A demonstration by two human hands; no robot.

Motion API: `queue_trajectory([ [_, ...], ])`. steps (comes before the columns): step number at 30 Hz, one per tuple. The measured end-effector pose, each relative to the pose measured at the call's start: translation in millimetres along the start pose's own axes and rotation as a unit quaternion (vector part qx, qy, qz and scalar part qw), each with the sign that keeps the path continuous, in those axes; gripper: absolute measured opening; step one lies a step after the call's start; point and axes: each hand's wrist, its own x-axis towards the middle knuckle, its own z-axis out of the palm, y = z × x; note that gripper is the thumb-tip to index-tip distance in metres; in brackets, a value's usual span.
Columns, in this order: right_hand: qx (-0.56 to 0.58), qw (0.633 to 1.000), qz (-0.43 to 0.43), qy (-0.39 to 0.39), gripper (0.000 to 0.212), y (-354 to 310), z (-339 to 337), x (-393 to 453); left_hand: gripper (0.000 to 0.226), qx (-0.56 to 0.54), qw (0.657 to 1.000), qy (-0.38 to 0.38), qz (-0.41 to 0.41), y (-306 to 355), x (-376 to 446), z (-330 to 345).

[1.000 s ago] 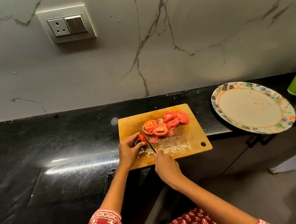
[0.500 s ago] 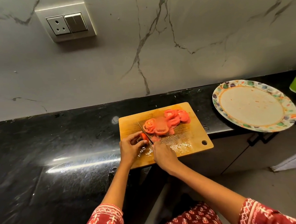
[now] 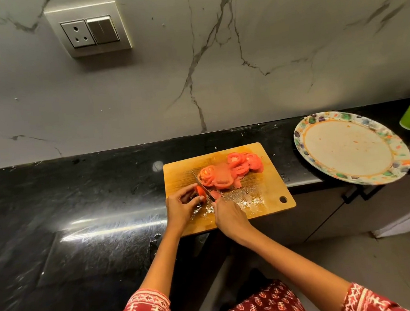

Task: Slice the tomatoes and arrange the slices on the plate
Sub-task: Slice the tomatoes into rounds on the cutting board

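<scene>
On the board [image 3: 272, 194], left hand [image 3: 180, 206] pinches a tomato end [image 3: 200, 191], right hand [image 3: 228, 215] grips the knife [image 3: 203, 185] against it, slices [image 3: 232, 169] piled just behind, plate [image 3: 300, 143] apart at right on the surface [image 3: 66, 206].

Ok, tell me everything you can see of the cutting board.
The cutting board is a rectangular wooden slab with rounded corners and a round hole near its right front corner. It lies flat on the black counter, its front edge overhanging. Tomato slices sit toward its back; juice and seeds wet the middle. The left hand rests on its left side.
</scene>
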Motion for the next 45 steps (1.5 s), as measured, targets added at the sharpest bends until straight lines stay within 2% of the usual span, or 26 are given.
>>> queue_trajectory([
  [16, -0.002, 1.000, 0.001, 0.000, 0.033, 5.2, 6.0, 2.1, 0.041, 0.021, 1.000, -0.005, 0.008, 3.3, 2.6, 1.6],
  [23, 0.041, 0.999, 0.017, 0.006, 0.031, -10.5, 8.3, 18.2, 0.039, 0.022, 1.000, 0.001, 0.013, 1.9, -0.2, -1.9],
  [28, -0.028, 1.000, -0.009, 0.010, 0.031, 7.3, 17.8, 1.8, 0.041, 0.013, 1.000, -0.002, 0.003, -2.9, 2.1, -1.7],
  [34, 0.009, 1.000, 0.007, 0.003, 0.028, -5.3, 15.1, 21.9, 0.041, 0.014, 1.000, -0.005, 0.014, -4.2, 1.8, -2.5],
  [40, -0.027, 0.999, 0.023, -0.028, 0.032, 15.5, 22.9, 1.6, 0.040, 0.019, 1.000, -0.020, 0.007, -8.1, 2.1, 0.3],
  [45, -0.046, 0.997, 0.040, -0.038, 0.030, -3.9, 19.5, 14.1, 0.037, 0.032, 0.999, -0.021, 0.035, -11.2, -2.8, -1.2],
])
